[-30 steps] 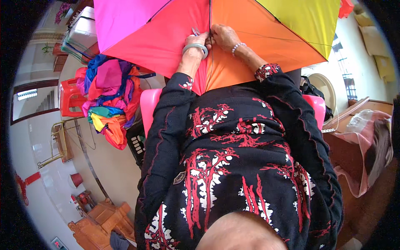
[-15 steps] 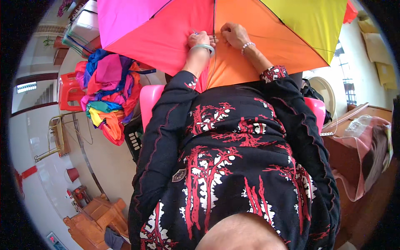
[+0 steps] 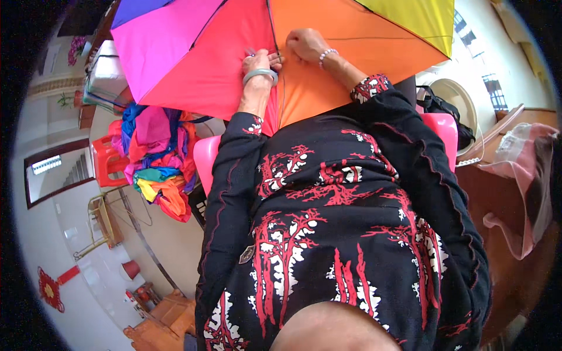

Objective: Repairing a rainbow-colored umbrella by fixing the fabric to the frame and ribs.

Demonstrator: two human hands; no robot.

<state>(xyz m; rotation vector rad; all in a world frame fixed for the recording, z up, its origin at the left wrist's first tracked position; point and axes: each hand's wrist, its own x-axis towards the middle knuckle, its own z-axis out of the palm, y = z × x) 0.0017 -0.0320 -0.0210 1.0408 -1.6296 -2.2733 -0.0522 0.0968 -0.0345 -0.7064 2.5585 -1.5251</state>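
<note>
A spread umbrella canopy [image 3: 345,76] in bright panels covers the space in front of my lap. Along its red and orange seam runs a thin dark rib [image 3: 272,26]. My left hand [image 3: 259,62], with a pale bangle at the wrist, grips the canopy at this rib from the red side. A small pale and dark bit shows at its fingers, too small to name. Just across the seam, my right hand [image 3: 306,47], wearing a bead bracelet, is closed over the orange panel. Its fingertips are turned away, hiding what they pinch. A thin dark line like thread [image 3: 374,38] crosses the orange panel beside it.
At left a heap of colourful cloth [image 3: 155,140] lies on a red plastic stool [image 3: 105,161]. Pink chair edges [image 3: 206,161] show on both sides of me. To the right are a black bag [image 3: 448,114] and a pink cloth [image 3: 521,169] over brown wood.
The view has shifted, so the canopy and hands sit farther left and slightly higher. Both hands stay near the seam, in nearly the same pose.
</note>
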